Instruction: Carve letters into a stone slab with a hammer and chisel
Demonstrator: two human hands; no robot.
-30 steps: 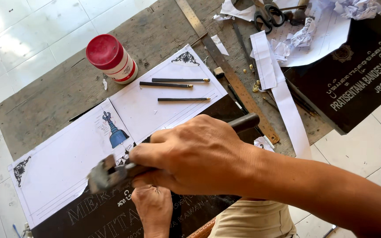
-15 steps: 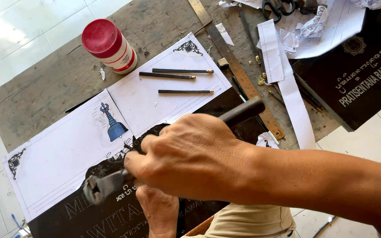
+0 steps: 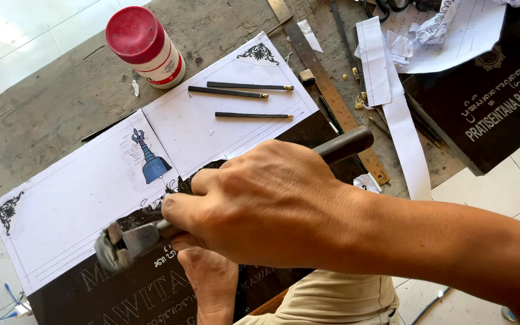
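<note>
My right hand is shut on a hammer. Its worn metal head points left and its dark handle end sticks out to the right. The hammer hovers over a black engraved stone plaque partly covered by a white paper template with a blue bell drawing. My left hand rests on the plaque directly beneath the right hand. Its fingers are hidden, so I cannot see whether it holds anything.
Three thin dark chisels lie on the template. A red-capped white bottle stands at the back left on the wooden board. A metal ruler, paper strips, crumpled scraps and a second black plaque lie to the right.
The hammer head has shifted slightly to the left and lower over the plaque. The right hand stays closed on the handle and the left hand stays beneath it.
</note>
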